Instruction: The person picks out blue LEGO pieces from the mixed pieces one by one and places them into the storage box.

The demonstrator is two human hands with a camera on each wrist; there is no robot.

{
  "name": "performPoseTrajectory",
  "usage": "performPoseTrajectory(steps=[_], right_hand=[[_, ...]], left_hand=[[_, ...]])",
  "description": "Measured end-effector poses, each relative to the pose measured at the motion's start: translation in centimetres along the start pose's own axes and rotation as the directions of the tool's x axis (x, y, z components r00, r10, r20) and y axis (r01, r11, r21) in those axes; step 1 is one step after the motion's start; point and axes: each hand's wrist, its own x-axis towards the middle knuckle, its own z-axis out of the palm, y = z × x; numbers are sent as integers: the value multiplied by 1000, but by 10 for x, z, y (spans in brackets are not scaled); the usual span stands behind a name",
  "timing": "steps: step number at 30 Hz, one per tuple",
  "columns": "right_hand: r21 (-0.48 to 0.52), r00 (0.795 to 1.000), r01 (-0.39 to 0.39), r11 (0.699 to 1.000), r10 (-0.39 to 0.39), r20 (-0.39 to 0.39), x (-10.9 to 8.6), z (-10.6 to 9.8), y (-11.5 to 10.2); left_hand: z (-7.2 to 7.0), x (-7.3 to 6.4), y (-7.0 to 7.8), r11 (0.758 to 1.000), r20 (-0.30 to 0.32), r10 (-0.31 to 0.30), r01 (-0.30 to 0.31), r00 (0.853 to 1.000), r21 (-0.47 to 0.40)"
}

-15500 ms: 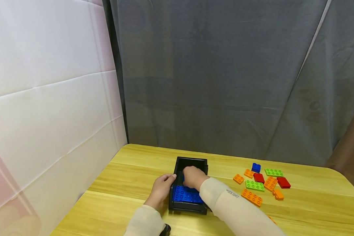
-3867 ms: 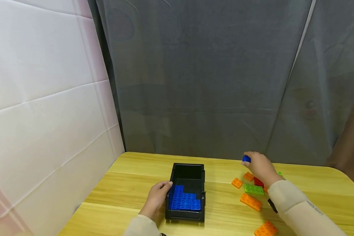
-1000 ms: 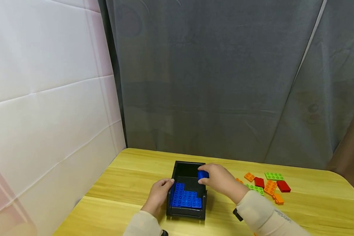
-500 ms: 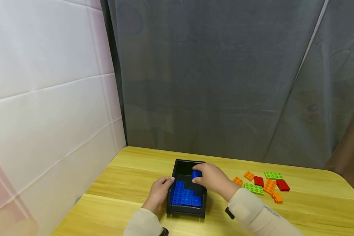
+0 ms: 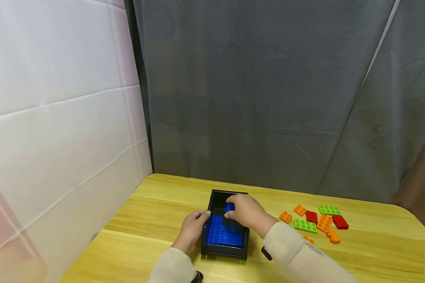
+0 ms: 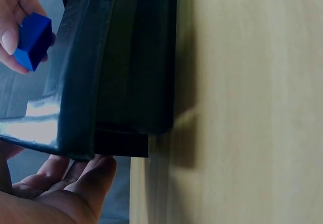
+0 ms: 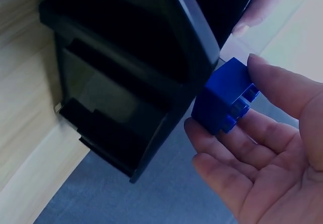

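Note:
A black open-topped bin (image 5: pixel 224 251) stands on the wooden table. My left hand (image 5: pixel 192 228) grips its left wall, thumb over the rim; in the left wrist view the fingers (image 6: pixel 96 183) curl beneath the bin's edge. Between thumb and fingers of my right hand (image 5: pixel 249 212) is a blue toy brick (image 5: pixel 229 207), pinched above the bin's interior. The right wrist view shows this blue brick (image 7: pixel 222 95) turned on its side, studs towards the palm. Flat blue bricks (image 5: pixel 216 232) lie side by side in the near part of the bin, studs up.
Loose bricks lie to the right: green ones (image 5: pixel 305 226), red ones (image 5: pixel 340 222) and several orange ones (image 5: pixel 324 223). My right sleeve (image 5: pixel 294 251) partly covers an orange brick (image 5: pixel 308 239). A grey curtain (image 5: pixel 233 98) hangs behind the table and a white one (image 5: pixel 56 137) at the left.
My right hand picked up the blue brick from the pile at right and carried it left over the bin, moving slightly farther left in the last second. My left hand stays on the bin.

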Motion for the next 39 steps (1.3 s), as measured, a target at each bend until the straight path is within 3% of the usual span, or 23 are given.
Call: performPoseTrajectory(steps=[15, 39], right_hand=[[-38, 999, -17, 999, 18, 27, 11, 4, -10], [-98, 973, -165, 981, 178, 146, 36, 18, -17]], left_hand=[[0, 1, 2, 1000, 0, 20, -20, 1000, 7], [1, -2, 1, 1000, -22, 12, -12, 1000, 24]])
